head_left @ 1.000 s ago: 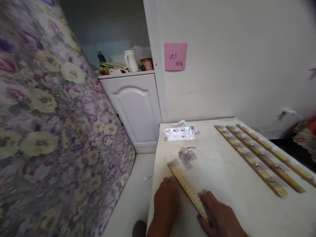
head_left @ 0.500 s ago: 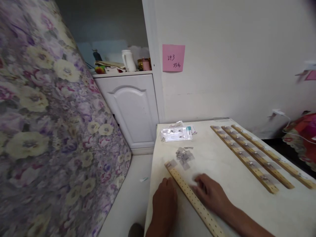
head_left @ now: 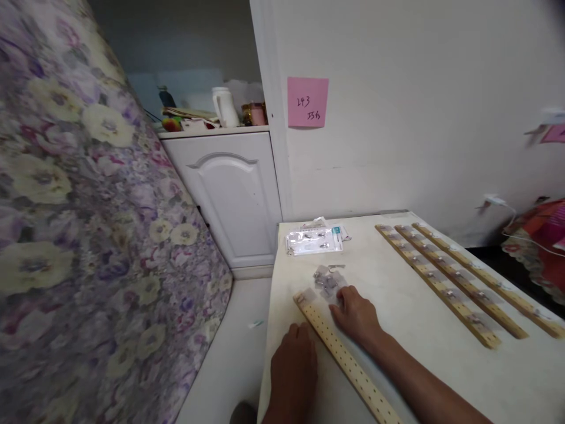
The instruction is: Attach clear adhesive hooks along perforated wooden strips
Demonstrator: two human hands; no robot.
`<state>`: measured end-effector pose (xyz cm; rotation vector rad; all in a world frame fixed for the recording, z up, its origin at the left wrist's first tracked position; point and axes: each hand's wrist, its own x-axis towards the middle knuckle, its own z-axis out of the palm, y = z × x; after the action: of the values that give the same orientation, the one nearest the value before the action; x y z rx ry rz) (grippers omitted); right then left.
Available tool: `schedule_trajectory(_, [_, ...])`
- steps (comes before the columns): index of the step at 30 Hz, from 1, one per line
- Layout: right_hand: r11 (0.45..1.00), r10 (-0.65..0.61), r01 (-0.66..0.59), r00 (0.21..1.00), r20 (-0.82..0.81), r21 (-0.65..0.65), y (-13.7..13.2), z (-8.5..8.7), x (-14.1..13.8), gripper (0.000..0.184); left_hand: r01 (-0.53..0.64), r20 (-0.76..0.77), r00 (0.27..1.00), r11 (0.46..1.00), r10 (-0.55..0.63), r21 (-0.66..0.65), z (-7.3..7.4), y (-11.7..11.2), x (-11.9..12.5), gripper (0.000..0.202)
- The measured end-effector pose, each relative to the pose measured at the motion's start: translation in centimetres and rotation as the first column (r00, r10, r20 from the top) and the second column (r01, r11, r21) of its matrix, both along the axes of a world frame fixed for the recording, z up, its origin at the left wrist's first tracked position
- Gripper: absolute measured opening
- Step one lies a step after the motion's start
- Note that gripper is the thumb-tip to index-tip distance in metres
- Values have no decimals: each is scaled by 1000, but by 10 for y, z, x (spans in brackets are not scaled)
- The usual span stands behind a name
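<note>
While the left hand (head_left: pixel 292 371) sits on the bench (head_left: pixel 392 285) with its fingers bent, the right hand (head_left: pixel 356 315) is where the action is, fingertips right at the near edge of a small pile of clear packets (head_left: pixel 326 282)! That right grip looks narrow, thumb just apart from the forefinger, but whether a packet is pinched there, I cannot tell. Over on the left grip, the fingers fold downward, and what they hold, if anything, is hidden.

And between the two grips runs the perforated strip (head_left: pixel 346 364), pale wood dotted with rows of holes, lying flat and slanting away, its far end beyond the left knuckles and just short of the pile. A single clear square (head_left: pixel 306 298) sits on that far end, left of the right grip. Just past the pile, beyond the right fingertips, lies a thin curved piece (head_left: pixel 336 266).

Farther out, ahead of both grips, a clear blister pack (head_left: pixel 314 241) rests near the wall side of the bench. Well to the right of the right grip, three wooden strips (head_left: pixel 436 282) line up side by side, small packets spaced along them. High ahead of both grips, a pink note (head_left: pixel 308 102) is stuck to the wall (head_left: pixel 397 118).
</note>
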<state>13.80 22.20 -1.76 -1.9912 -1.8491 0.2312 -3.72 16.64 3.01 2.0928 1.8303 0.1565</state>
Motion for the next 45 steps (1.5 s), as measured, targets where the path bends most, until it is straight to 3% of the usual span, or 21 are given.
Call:
schedule_trajectory(9, [999, 31, -34, 993, -115, -25, 3, 1, 13, 25, 1, 14, 1000, 1000, -1, 10, -1, -1, 0, 34])
schedule_trajectory(15, [998, 35, -27, 987, -158, 56, 0, 2, 12, 20, 2, 39, 999, 999, -4, 35, -4, 1, -1, 33])
schedule_trajectory(19, [1000, 18, -18, 953, -303, 5, -1, 4, 14, 12, 8, 54, 998, 999, -10, 34, -4, -1, -1, 34])
schedule_trajectory(24, [1000, 8, -13, 877, -480, -7, 5, 0, 19, 4, 3, 62, 998, 1000, -5, 30, -4, -2, -2, 35])
schedule_trajectory(28, [999, 26, -41, 709, -704, -4, 10, -5, 24, 6, 2, 60, 998, 1000, -3, 22, -1, 0, 0, 36])
schedule_trajectory(33, [992, 73, -127, 595, -800, -4, 12, -2, 29, 14, -4, 80, 997, 1000, 2, 22, 1, -3, -1, 35])
schedule_trajectory(38, [953, 103, -302, 419, -902, -32, 15, 2, 19, 23, -4, 84, 996, 1000, 1, 28, -1, -4, -5, 37])
schedule_trajectory(41, [924, 92, -376, 391, -916, -67, 18, 1, 6, 27, -17, 67, 998, 1000, 17, 7, 1, -4, -4, 40])
schedule_trajectory(45, [893, 77, -430, 438, -895, -134, 20, -2, -6, 28, -43, 34, 998, 999, 44, -15, 3, -5, -2, 44])
